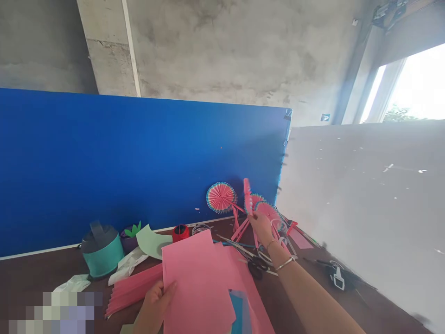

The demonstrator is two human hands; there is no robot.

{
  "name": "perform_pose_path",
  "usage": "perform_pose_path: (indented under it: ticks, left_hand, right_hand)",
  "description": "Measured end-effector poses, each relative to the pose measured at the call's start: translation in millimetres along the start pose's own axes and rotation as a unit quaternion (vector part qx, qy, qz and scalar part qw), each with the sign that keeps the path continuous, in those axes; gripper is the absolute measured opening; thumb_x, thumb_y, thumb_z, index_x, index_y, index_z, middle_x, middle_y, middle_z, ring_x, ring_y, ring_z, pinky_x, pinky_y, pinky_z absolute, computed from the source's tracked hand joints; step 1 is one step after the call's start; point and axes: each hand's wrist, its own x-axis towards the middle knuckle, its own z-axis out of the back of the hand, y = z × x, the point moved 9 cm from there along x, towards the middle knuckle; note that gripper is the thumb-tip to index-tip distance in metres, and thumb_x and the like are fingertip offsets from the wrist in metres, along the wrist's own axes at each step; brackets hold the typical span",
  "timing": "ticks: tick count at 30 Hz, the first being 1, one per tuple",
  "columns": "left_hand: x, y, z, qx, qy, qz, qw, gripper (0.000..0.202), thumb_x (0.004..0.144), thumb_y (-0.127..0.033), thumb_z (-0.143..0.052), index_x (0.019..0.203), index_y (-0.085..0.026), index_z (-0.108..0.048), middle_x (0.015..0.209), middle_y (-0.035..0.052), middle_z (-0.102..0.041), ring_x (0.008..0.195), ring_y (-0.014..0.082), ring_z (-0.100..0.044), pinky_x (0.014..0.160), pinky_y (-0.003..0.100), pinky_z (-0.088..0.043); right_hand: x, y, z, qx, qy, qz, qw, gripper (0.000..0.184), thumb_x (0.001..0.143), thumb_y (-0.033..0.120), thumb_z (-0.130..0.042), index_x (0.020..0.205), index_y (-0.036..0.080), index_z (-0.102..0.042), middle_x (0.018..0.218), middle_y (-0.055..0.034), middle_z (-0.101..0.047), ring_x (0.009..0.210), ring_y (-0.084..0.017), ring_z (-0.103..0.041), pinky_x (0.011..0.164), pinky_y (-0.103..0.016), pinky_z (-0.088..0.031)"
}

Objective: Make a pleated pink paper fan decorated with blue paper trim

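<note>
My left hand (155,304) grips the left edge of a pink paper sheet (198,283) held over the brown table (28,278). Stretched out to the far corner, my right hand (261,226) is closed on a pink folded paper fan (269,211) with a pink strip sticking up from it. A bracelet sits on that wrist. A round pink paper fan (221,197) leans on the blue board (139,162) just left of it. A pleated pink paper (134,287) lies by my left hand.
A teal tape dispenser (102,253), a green paper piece (153,241), a red spool (181,232), black scissors (257,266), a black and white tool (336,276) and pink strips lie on the table. A white board (365,208) walls the right side.
</note>
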Motion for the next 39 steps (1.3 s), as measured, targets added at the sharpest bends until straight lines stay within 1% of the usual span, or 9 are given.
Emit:
perform_pose_path:
  ticks: [5,9,13,16,21,26,29,34,39]
  left_hand:
    - [0.1,1.3,2.3,0.010,-0.011,0.002,1.000,0.043,0.052,-0.054,-0.078,0.068,-0.020,-0.057,0.060,0.0023,-0.069,0.063,0.0264,-0.068,0.054,0.033,-0.052]
    - [-1.6,0.6,2.2,0.015,-0.014,0.005,1.000,0.042,0.053,-0.053,-0.077,0.071,-0.020,-0.059,0.064,0.0035,-0.070,0.065,0.0266,-0.068,0.057,0.034,-0.052]
    - [-1.0,0.5,3.5,0.020,-0.017,0.000,1.000,0.043,0.053,-0.055,-0.076,0.069,-0.019,-0.059,0.064,0.0036,-0.070,0.062,0.0258,-0.067,0.054,0.032,-0.051]
    - [1.0,3.0,4.7,0.023,-0.014,-0.001,1.000,0.045,0.052,-0.057,-0.076,0.069,-0.019,-0.058,0.061,0.0026,-0.068,0.058,0.0246,-0.066,0.053,0.032,-0.051]
    - [6.0,8.7,7.1,0.028,-0.006,-0.001,1.000,0.046,0.053,-0.059,-0.074,0.070,-0.019,-0.058,0.065,0.0039,-0.069,0.062,0.0255,-0.066,0.056,0.033,-0.051]
    - [7.9,7.8,6.0,0.028,0.007,0.002,1.000,0.046,0.051,-0.058,-0.076,0.068,-0.019,-0.058,0.066,0.0055,-0.071,0.067,0.0274,-0.067,0.060,0.034,-0.052]
    - [4.6,3.0,4.3,0.010,-0.004,-0.002,1.000,0.044,0.052,-0.056,-0.077,0.068,-0.020,-0.058,0.065,0.0046,-0.070,0.065,0.0273,-0.067,0.060,0.035,-0.053]
    - [1.0,0.7,3.5,0.020,-0.015,0.003,1.000,0.046,0.050,-0.057,-0.077,0.069,-0.019,-0.059,0.063,0.0048,-0.070,0.060,0.0264,-0.066,0.057,0.035,-0.052]
    - [4.1,1.0,9.8,0.042,-0.031,-0.006,0.999,0.049,0.051,-0.059,-0.075,0.071,-0.017,-0.059,0.065,0.0068,-0.069,0.064,0.0277,-0.067,0.057,0.034,-0.052]
  right_hand:
    - [-1.6,6.1,13.9,0.002,-0.039,0.014,0.999,0.033,0.090,0.040,-0.031,0.094,0.016,-0.055,0.084,-0.0058,-0.065,0.075,-0.019,-0.058,0.058,-0.025,-0.034]
    - [3.3,10.5,4.9,-0.016,-0.025,0.011,0.999,0.028,0.090,0.034,-0.040,0.108,0.014,-0.049,0.092,-0.0108,-0.065,0.082,-0.022,-0.061,0.059,-0.026,-0.034]
    - [11.7,16.9,-9.9,-0.036,0.007,0.007,0.999,0.025,0.090,0.028,-0.044,0.109,0.013,-0.049,0.096,-0.0149,-0.066,0.089,-0.024,-0.063,0.065,-0.027,-0.037]
    - [17.3,21.6,-17.7,-0.052,0.027,0.000,0.998,0.025,0.092,0.031,-0.041,0.105,0.012,-0.052,0.096,-0.0175,-0.066,0.092,-0.026,-0.063,0.070,-0.030,-0.040]
    - [25.3,31.5,-26.2,-0.066,0.045,-0.001,0.997,0.022,0.089,0.032,-0.047,0.095,0.014,-0.059,0.102,-0.0162,-0.064,0.095,-0.026,-0.062,0.074,-0.031,-0.042]
    - [30.6,45.0,-35.4,-0.058,0.036,0.005,0.998,0.029,0.089,0.035,-0.048,0.105,0.013,-0.058,0.119,-0.0173,-0.053,0.096,-0.022,-0.062,0.076,-0.028,-0.042]
    - [33.5,51.8,-42.2,-0.048,0.038,0.011,0.998,0.033,0.088,0.039,-0.050,0.107,0.013,-0.058,0.117,-0.0175,-0.053,0.095,-0.022,-0.061,0.076,-0.028,-0.042]
    - [37.1,55.7,-43.5,-0.015,0.030,0.021,0.999,0.017,0.084,0.022,-0.052,0.092,0.010,-0.062,0.113,-0.0189,-0.054,0.087,-0.020,-0.062,0.073,-0.027,-0.040]
    - [35.7,57.0,-30.8,0.051,0.004,0.027,0.998,0.019,0.082,0.023,-0.047,0.092,0.013,-0.059,0.090,-0.0105,-0.063,0.081,-0.020,-0.059,0.067,-0.025,-0.038]
